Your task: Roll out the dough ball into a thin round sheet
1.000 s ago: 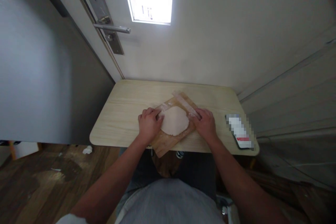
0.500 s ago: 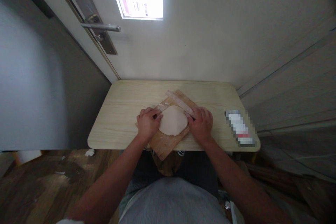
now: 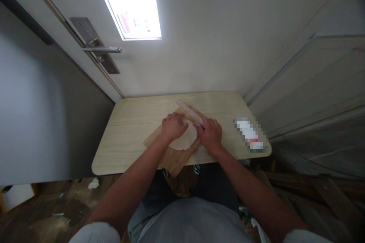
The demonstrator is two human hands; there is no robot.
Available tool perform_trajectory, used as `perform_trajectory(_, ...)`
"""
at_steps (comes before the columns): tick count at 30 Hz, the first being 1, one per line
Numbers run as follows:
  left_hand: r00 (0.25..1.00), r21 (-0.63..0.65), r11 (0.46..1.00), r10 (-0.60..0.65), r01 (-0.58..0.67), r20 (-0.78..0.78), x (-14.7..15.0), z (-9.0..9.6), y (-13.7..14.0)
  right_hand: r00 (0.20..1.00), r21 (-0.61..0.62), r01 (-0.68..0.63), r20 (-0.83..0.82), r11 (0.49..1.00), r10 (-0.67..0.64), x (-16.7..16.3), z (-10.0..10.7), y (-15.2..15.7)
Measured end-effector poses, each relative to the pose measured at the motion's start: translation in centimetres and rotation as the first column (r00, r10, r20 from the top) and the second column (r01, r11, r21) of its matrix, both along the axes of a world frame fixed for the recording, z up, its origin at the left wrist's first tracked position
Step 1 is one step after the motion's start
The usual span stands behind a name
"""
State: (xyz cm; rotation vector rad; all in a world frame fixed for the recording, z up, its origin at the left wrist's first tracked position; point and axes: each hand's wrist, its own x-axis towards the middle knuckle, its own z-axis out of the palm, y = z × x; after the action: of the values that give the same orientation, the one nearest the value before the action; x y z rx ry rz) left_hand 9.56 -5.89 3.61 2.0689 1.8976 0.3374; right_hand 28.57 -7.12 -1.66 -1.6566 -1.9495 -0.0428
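Observation:
A flat, pale round of dough (image 3: 186, 138) lies on a wooden board (image 3: 174, 160) set slantwise across the table. My left hand (image 3: 173, 126) covers the dough's upper-left part, its fingers curled at the far edge and the thumb on the surface; the fingertips are partly hidden. To the right, my right hand (image 3: 211, 133) is closed round the near end of a floury rolling pin (image 3: 189, 111). Its thumb and fingertips are close to the dough's right edge. The pin lies diagonally along the board's far side, beyond the dough.
The light wood table (image 3: 128, 129) stands against a pale door with a metal handle (image 3: 104, 49) and a bright window. A blurred-out, flat object (image 3: 249, 133) lies on the table's right side. Crumpled white paper (image 3: 93, 183) is on the floor at left.
My left hand has moved from the dough's left edge up and over its upper-left part. My right hand stays by the pin's near end. The head view has shifted and tilted slightly.

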Motion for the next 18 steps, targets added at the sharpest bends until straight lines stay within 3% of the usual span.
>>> perform_trajectory(4,1.0,-0.205,0.979,0.017,-0.014,0.012,0.7,1.0,3.2,1.0,0.005,0.012,-0.021,1.0,-0.011,0.0,-0.2,0.0)
perform_trajectory(8,0.992,-0.363,0.924,-0.129,0.122,0.005,0.5,2.0,5.2,0.999,0.028,0.026,-0.044,0.999,-0.024,-0.1,-0.5,0.0)
perform_trajectory(14,0.932,-0.319,0.877,-0.318,0.359,0.175,-0.2,1.8,5.5,0.998,0.065,0.024,-0.06,0.998,-0.02,-0.1,-0.9,-0.1)
perform_trajectory(18,0.889,-0.36,0.819,-0.362,0.446,0.28,-0.9,1.4,5.4,0.998,0.077,0.014,-0.064,0.997,-0.009,0.0,-1.1,-0.1)
